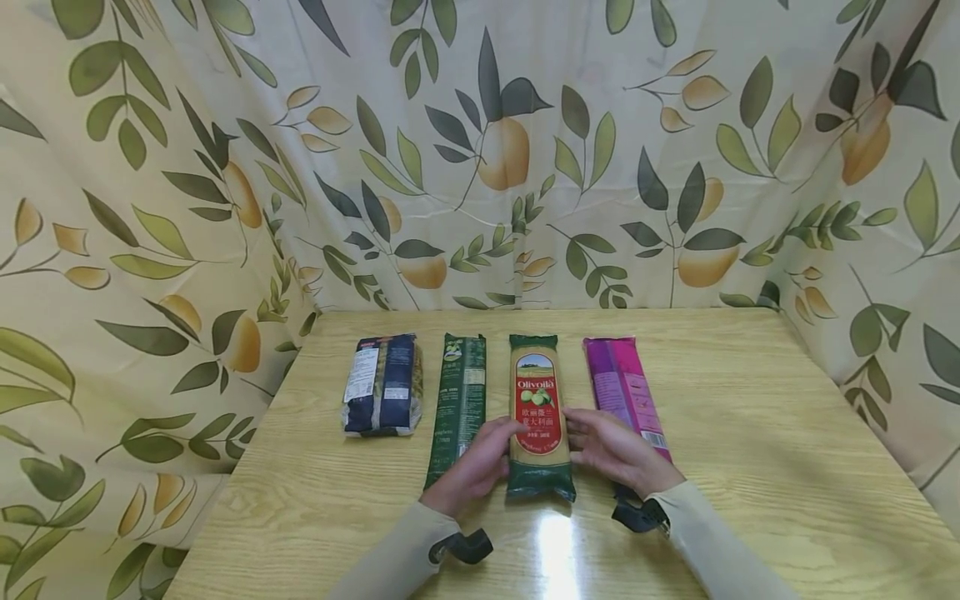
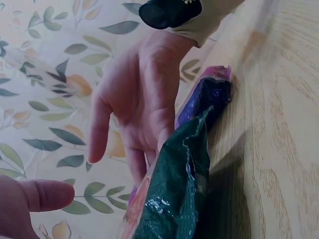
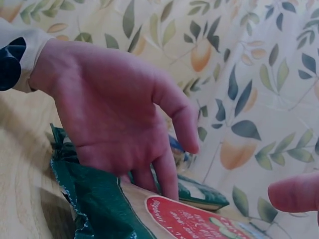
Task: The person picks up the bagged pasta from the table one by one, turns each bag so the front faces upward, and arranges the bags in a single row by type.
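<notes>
One spaghetti packet (image 1: 536,408) lies midway across the table (image 1: 750,417), top toward the back edge, probably light, slippery and stiff lengthwise, best lifted by both long sides. My left hand (image 1: 483,454) and right hand (image 1: 611,446) flank it, relaxed, neither grasping. Leftward, a navy bag (image 1: 393,379) shows brownish contents.

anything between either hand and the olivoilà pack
Nothing visible: the left hand and right hand are at opposite sides of the Olivoilà pack. The green pack lies left of it, the pink pack right.
</notes>
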`<state>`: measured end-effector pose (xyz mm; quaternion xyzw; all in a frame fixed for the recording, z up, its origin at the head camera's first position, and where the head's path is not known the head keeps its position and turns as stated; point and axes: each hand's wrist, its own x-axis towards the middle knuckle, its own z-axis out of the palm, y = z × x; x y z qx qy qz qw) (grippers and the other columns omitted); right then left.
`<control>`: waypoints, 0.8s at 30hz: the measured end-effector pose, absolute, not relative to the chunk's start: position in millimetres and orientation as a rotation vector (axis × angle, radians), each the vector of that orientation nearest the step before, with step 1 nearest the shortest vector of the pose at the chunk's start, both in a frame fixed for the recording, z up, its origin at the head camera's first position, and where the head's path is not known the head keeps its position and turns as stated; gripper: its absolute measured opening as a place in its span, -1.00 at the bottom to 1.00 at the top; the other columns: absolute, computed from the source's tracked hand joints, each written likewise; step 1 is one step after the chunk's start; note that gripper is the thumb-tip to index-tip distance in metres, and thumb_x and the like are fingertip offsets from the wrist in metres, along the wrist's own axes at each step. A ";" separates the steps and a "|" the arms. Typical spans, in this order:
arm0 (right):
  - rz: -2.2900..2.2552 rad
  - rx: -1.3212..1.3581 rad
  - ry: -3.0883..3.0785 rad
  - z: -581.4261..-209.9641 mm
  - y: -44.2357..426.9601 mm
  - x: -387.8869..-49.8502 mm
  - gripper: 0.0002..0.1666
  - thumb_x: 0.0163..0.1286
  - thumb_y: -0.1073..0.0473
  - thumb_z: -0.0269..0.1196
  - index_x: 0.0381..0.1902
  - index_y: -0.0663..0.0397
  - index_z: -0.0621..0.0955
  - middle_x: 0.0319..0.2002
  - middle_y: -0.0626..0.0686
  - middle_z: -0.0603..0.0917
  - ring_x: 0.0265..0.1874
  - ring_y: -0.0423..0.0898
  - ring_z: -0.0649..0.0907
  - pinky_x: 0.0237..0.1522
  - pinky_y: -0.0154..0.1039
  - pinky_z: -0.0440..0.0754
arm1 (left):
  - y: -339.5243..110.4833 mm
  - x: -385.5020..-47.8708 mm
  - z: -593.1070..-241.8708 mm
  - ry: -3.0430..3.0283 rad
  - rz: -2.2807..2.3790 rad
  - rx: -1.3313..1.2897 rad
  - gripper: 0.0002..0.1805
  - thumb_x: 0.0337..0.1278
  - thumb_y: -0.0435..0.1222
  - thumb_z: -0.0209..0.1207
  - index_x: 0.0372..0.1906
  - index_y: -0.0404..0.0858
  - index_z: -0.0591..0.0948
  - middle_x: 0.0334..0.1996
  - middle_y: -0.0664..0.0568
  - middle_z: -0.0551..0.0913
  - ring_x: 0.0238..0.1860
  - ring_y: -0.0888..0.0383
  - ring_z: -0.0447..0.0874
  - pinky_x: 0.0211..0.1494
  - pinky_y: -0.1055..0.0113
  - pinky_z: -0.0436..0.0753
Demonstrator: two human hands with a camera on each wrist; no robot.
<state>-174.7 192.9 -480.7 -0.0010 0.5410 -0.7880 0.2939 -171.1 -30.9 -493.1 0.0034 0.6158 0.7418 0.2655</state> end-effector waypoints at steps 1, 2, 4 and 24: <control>-2.097 0.000 1.442 -480.8 193.0 -174.8 -0.21 0.70 0.02 -0.08 0.59 0.43 -0.01 0.55 0.43 0.13 0.42 0.15 0.41 0.45 0.10 0.50 | -30.5 -170.9 -492.5 1.664 2.003 0.012 -0.42 0.43 -0.19 0.05 0.42 -0.41 0.40 0.26 -0.23 0.61 0.15 0.01 0.70 0.24 0.03 0.71; -2.095 -0.004 1.443 -480.8 193.1 -174.9 -0.21 0.70 0.02 -0.10 0.60 0.43 -0.03 0.57 0.45 0.07 0.47 0.19 0.36 0.46 0.11 0.48 | -30.1 -170.3 -491.8 1.666 2.002 0.015 -0.41 0.43 -0.19 0.05 0.43 -0.41 0.39 0.26 -0.22 0.61 0.16 0.02 0.69 0.24 0.03 0.70; -2.097 -0.005 1.443 -480.2 193.0 -174.8 -0.22 0.71 0.04 -0.13 0.60 0.44 -0.05 0.61 0.45 -0.02 0.56 0.30 0.21 0.48 0.12 0.45 | -29.3 -169.4 -490.6 1.672 1.998 0.020 -0.42 0.43 -0.20 0.04 0.43 -0.40 0.39 0.26 -0.21 0.61 0.15 0.03 0.69 0.25 0.05 0.69; -2.035 -0.065 1.561 -479.0 189.2 -170.6 -0.24 0.69 -0.02 -0.05 0.55 0.44 0.10 0.45 0.23 0.37 0.35 -0.01 0.49 0.45 0.08 0.49 | -30.2 -160.8 -486.9 1.796 1.959 0.085 -0.43 0.40 -0.22 0.08 0.41 -0.37 0.41 0.15 -0.25 0.69 0.10 0.03 0.71 0.26 0.21 0.61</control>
